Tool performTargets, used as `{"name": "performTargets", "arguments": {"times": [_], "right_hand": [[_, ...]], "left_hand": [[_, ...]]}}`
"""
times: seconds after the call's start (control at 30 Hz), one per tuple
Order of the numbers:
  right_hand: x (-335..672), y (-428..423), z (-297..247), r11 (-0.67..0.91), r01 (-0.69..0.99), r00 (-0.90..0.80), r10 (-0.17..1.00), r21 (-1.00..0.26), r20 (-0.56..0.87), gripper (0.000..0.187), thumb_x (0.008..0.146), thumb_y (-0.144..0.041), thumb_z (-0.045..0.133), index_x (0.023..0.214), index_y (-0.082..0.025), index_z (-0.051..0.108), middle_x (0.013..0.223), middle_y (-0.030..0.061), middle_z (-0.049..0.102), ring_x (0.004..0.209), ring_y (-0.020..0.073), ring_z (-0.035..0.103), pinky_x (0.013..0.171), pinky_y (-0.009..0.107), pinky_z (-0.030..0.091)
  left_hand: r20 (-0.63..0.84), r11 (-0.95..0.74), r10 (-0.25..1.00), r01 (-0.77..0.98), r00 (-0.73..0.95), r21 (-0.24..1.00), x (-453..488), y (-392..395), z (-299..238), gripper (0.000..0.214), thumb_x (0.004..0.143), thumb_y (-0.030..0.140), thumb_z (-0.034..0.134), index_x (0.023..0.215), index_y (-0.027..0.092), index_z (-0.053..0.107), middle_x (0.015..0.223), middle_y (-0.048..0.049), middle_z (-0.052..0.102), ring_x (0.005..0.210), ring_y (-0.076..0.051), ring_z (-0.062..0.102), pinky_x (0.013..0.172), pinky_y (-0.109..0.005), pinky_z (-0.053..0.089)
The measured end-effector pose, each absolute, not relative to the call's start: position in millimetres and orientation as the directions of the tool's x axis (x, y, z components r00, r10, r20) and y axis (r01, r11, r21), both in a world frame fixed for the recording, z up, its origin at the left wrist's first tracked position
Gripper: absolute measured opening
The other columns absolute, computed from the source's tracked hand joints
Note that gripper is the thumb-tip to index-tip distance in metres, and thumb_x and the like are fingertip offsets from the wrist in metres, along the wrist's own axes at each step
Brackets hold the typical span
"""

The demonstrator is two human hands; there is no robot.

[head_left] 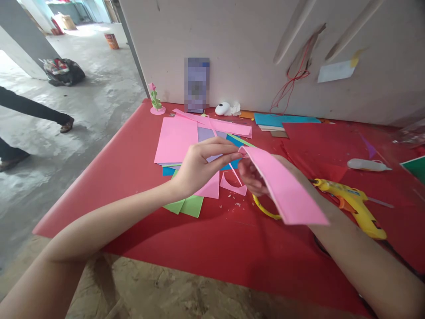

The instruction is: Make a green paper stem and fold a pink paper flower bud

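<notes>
A long pink foam-paper strip runs between my hands, its far end curled small and its wide loose end hanging toward me. My left hand pinches the curled end between thumb and fingers. Behind the strip, my right hand has its fingers bent round it near the same end; the strip hides part of that hand. Below my hands lie a curved pink offcut and a yellow curved handle, partly covered. Pink sheets and green sheets lie by my left hand.
A yellow glue gun lies right of my right forearm, near a small white bottle. At the back of the red-covered table stand a small paper flower and a phone against the wall. A person's legs show at left.
</notes>
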State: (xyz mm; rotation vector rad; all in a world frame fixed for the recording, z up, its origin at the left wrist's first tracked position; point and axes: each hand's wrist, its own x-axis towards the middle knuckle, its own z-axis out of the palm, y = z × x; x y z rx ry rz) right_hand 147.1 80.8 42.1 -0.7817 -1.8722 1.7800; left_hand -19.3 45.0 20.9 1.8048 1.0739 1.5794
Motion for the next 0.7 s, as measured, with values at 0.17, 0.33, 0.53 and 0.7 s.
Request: {"name": "performTargets", "arguments": {"times": [0.17,0.33,0.53,0.7], "right_hand": [[149,77,45,0.317,0.197,-0.638,0.760,-0.928,0.124,0.033,0.089,-0.037,0.050,0.064,-0.015,0.049,0.056,-0.0013,0.041,0.050,0.0057,0.035,0.047,0.023,0.025],[150,74,46,0.495,0.274,-0.568,0.775,-0.824,0.277,0.033,0.087,-0.030,0.053,0.059,-0.016,0.043,0.053,-0.0015,0.040,0.050,0.0069,0.034,0.049,0.026,0.023],[150,74,48,0.609,0.311,-0.578,0.731,-0.730,0.363,0.036,0.090,-0.029,0.046,0.057,-0.016,0.043,0.051,-0.0012,0.042,0.048,0.0066,0.037,0.047,0.025,0.025],[150,71,52,0.561,0.252,-0.598,0.731,-0.788,0.329,0.033,0.090,-0.027,0.044,0.059,-0.015,0.048,0.049,-0.0029,0.042,0.045,0.0048,0.034,0.043,0.023,0.025]], "left_hand": [[0.533,-0.521,0.846,0.213,-0.002,0.827,-17,42,24,0.014,0.083,0.026,0.063,0.073,0.018,0.070,0.077,-0.0007,0.068,0.073,-0.008,0.061,0.066,-0.020,0.050],[0.415,-0.412,0.910,0.152,0.016,0.898,-13,37,30,0.012,0.080,0.025,0.066,0.072,0.017,0.069,0.075,-0.0004,0.068,0.069,-0.007,0.057,0.061,-0.019,0.046],[0.409,-0.411,0.912,0.114,0.038,0.905,-11,34,32,0.007,0.078,0.019,0.067,0.072,0.017,0.069,0.075,0.0000,0.064,0.069,-0.007,0.055,0.062,-0.019,0.047],[0.379,-0.378,0.924,-0.015,0.046,0.926,-13,34,29,0.011,0.080,0.017,0.066,0.071,0.020,0.071,0.078,0.0005,0.064,0.073,-0.006,0.058,0.068,-0.018,0.050]]}}
